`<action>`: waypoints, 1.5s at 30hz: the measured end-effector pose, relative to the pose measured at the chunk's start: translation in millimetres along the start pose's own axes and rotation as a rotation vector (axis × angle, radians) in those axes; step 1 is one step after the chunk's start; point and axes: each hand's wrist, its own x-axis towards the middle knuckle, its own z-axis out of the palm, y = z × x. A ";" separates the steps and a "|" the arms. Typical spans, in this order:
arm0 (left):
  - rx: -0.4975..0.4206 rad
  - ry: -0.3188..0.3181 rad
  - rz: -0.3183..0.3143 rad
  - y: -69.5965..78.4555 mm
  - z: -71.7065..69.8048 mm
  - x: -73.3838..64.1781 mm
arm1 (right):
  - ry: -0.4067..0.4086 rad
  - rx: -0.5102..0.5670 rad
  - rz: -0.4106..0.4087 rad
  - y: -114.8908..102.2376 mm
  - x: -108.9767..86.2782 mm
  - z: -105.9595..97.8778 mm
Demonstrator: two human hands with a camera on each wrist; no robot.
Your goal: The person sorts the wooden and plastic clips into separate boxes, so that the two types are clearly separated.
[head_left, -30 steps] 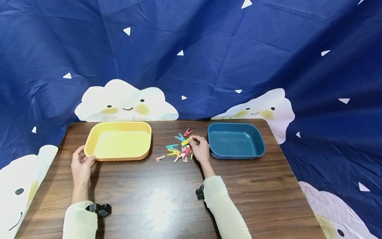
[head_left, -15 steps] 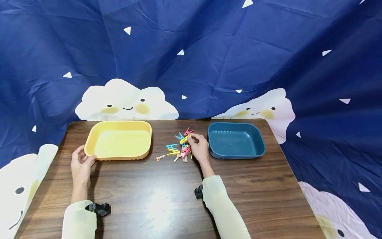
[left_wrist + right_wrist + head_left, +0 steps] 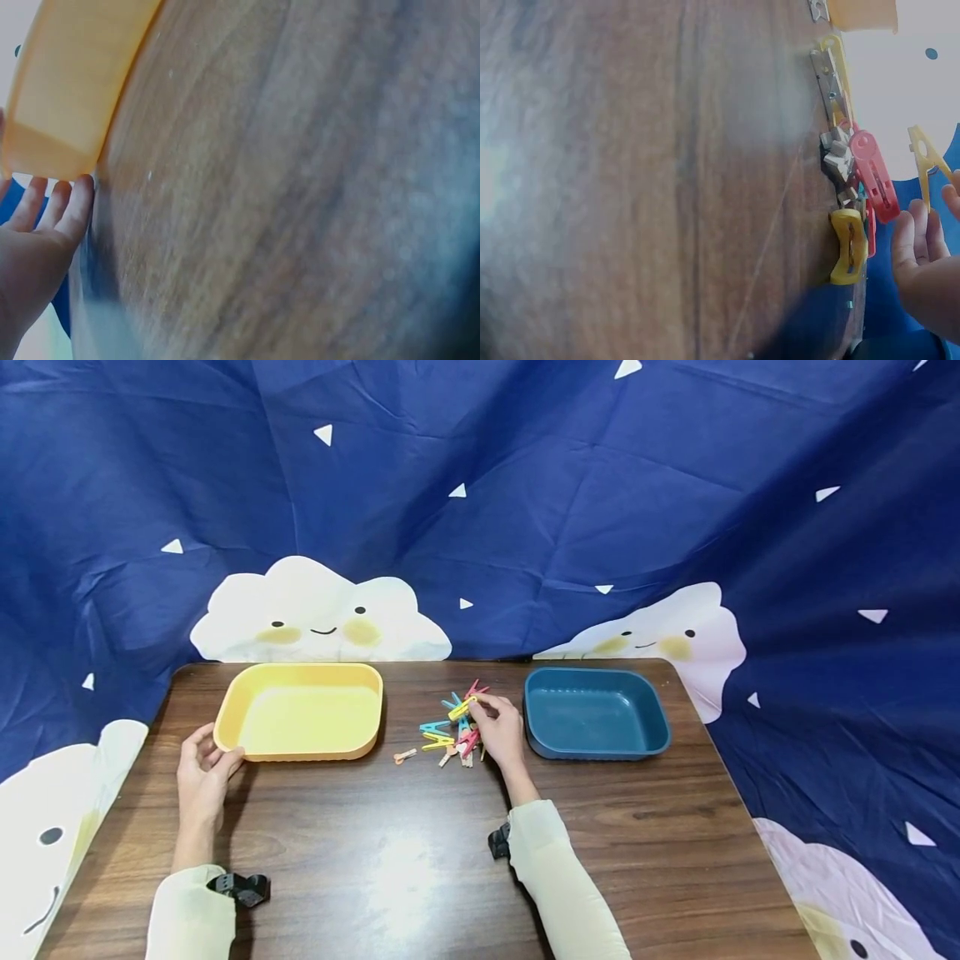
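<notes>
Right hand [image 3: 498, 727] pinches yellow clothespin [image 3: 462, 707], shifted slightly toward eleven o'clock since a second ago, over pile's [image 3: 468, 741] twelve-o'clock side. Left hand [image 3: 201, 783] (little changed) grips yellow tray [image 3: 311, 718] at seven o'clock.

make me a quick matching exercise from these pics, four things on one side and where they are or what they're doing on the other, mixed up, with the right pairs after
Column one
1. left hand
2. right hand
3. clips
4. blue tray

Column two
A. pinching a yellow clip
B. standing right of the clips
C. gripping a corner of the yellow tray
D. lying scattered on the table

Right pairs: 1-C, 2-A, 3-D, 4-B
</notes>
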 end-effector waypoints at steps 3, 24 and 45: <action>-0.003 0.000 0.003 0.0 -0.2 0.4 | -0.009 0.001 -0.007 -1.7 1.1 0.7; 0.040 0.008 0.028 -4.5 1.8 -3.7 | -0.071 0.061 -0.047 -17.1 -0.6 21.2; 0.000 -0.016 0.004 0.0 -2.7 -4.2 | -0.152 0.083 -0.068 -31.3 -16.8 47.4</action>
